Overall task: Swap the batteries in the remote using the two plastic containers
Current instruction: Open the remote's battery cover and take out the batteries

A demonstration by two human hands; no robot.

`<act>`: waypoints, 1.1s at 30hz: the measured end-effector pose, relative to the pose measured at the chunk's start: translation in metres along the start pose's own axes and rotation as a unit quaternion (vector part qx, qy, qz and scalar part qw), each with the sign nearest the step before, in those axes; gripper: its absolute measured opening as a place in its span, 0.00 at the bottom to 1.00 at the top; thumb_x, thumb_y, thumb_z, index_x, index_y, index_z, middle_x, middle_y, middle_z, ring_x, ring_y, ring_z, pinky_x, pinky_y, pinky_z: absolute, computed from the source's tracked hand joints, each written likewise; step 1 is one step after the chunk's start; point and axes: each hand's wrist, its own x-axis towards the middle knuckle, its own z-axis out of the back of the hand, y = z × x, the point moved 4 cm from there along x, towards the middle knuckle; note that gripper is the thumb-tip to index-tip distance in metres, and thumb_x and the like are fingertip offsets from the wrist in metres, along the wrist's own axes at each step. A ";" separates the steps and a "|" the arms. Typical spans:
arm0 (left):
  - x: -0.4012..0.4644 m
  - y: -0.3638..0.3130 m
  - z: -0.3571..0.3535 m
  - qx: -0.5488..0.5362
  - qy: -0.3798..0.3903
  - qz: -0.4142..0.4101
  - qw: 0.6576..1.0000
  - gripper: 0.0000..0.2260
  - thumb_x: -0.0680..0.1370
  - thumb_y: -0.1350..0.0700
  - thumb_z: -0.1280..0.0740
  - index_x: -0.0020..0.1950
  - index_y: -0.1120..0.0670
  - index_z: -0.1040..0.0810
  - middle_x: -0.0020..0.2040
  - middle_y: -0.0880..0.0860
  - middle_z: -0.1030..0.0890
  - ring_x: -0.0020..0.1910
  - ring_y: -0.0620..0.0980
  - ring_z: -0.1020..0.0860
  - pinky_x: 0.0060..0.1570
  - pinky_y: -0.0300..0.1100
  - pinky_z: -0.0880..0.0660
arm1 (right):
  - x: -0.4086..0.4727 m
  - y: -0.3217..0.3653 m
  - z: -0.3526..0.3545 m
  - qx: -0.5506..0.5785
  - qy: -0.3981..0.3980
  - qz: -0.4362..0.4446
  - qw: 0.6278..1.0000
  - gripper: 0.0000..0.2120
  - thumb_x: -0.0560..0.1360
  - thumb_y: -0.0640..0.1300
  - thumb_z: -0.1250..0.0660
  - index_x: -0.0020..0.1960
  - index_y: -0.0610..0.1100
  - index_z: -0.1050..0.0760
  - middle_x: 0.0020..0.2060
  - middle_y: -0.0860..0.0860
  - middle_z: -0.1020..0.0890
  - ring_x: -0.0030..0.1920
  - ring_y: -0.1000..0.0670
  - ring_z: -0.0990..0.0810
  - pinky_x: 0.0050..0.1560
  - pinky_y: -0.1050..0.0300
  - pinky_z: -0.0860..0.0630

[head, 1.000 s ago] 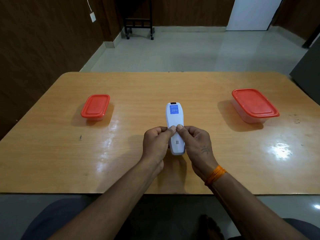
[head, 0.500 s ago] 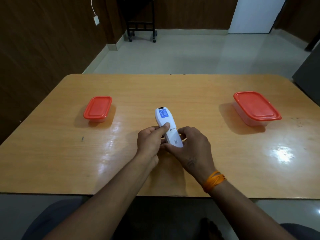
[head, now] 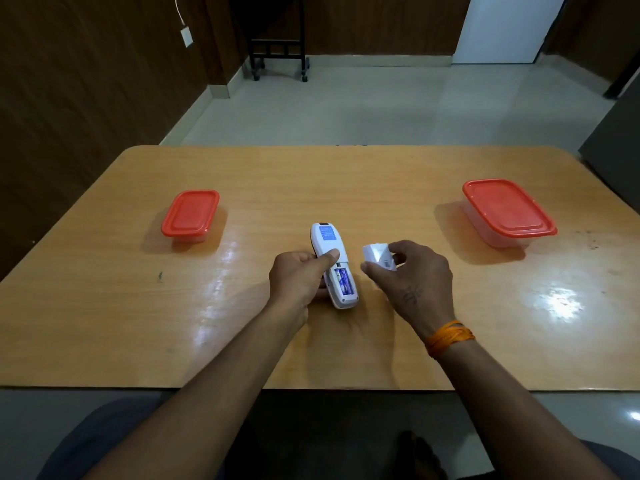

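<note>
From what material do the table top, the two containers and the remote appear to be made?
Table top: probably wood or laminate with glossy finish; grain lines and bright glare patches show. Small container and large container: plastic, with opaque red lids over translucent clear bodies. Remote: smooth white plastic, as is its cover in the right hand.

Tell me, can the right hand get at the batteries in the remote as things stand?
Probably not yet: the right hand is holding the battery cover. The batteries lie exposed in the remote, held by the left hand, so the way is otherwise free.
</note>
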 end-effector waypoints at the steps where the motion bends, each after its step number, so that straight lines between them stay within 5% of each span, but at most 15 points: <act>1: 0.000 0.001 -0.001 0.012 -0.001 -0.003 1.000 0.17 0.75 0.55 0.21 0.51 0.70 0.17 0.42 0.60 0.11 0.39 0.57 0.11 0.40 0.52 0.14 | 0.002 -0.005 0.000 -0.020 0.004 -0.004 1.000 0.25 0.69 0.59 0.21 0.58 0.44 0.17 0.49 0.47 0.14 0.50 0.45 0.17 0.46 0.54 0.27; 6: 0.003 0.004 0.000 0.086 -0.021 -0.031 0.996 0.20 0.72 0.51 0.19 0.47 0.69 0.17 0.39 0.55 0.11 0.37 0.54 0.11 0.43 0.58 0.14 | 0.002 -0.018 -0.009 -0.095 0.035 0.006 0.995 0.23 0.70 0.61 0.23 0.53 0.42 0.19 0.47 0.46 0.17 0.48 0.44 0.20 0.42 0.55 0.35; 10: 0.000 -0.005 0.005 0.176 -0.048 -0.084 0.980 0.16 0.72 0.49 0.19 0.40 0.61 0.17 0.36 0.51 0.12 0.33 0.50 0.13 0.36 0.54 0.14 | 0.003 -0.020 -0.013 -0.106 0.038 0.005 0.994 0.23 0.71 0.60 0.24 0.52 0.41 0.20 0.47 0.45 0.19 0.48 0.42 0.21 0.43 0.53 0.32; 22: -0.002 -0.012 0.014 0.253 -0.079 -0.100 0.959 0.21 0.69 0.45 0.19 0.41 0.61 0.20 0.32 0.54 0.14 0.28 0.54 0.14 0.35 0.54 0.15 | -0.001 -0.020 -0.014 -0.149 0.007 0.030 0.988 0.23 0.75 0.62 0.29 0.46 0.41 0.23 0.42 0.45 0.22 0.45 0.41 0.23 0.40 0.53 0.34; 27: -0.001 -0.014 0.022 0.263 -0.077 -0.115 0.955 0.13 0.73 0.48 0.21 0.39 0.55 0.17 0.30 0.52 0.15 0.27 0.51 0.16 0.38 0.53 0.14 | -0.010 0.000 -0.011 -0.079 -0.024 0.101 0.991 0.18 0.76 0.55 0.27 0.57 0.41 0.18 0.47 0.45 0.17 0.47 0.43 0.19 0.43 0.53 0.27; 33: -0.012 -0.027 0.020 0.386 -0.031 -0.257 0.885 0.03 0.75 0.56 0.24 0.48 0.51 0.13 0.49 0.47 0.13 0.42 0.46 0.16 0.45 0.40 0.22 | -0.027 0.018 -0.030 -0.033 0.145 0.169 0.974 0.28 0.73 0.57 0.24 0.68 0.45 0.22 0.59 0.49 0.18 0.58 0.48 0.20 0.56 0.55 0.25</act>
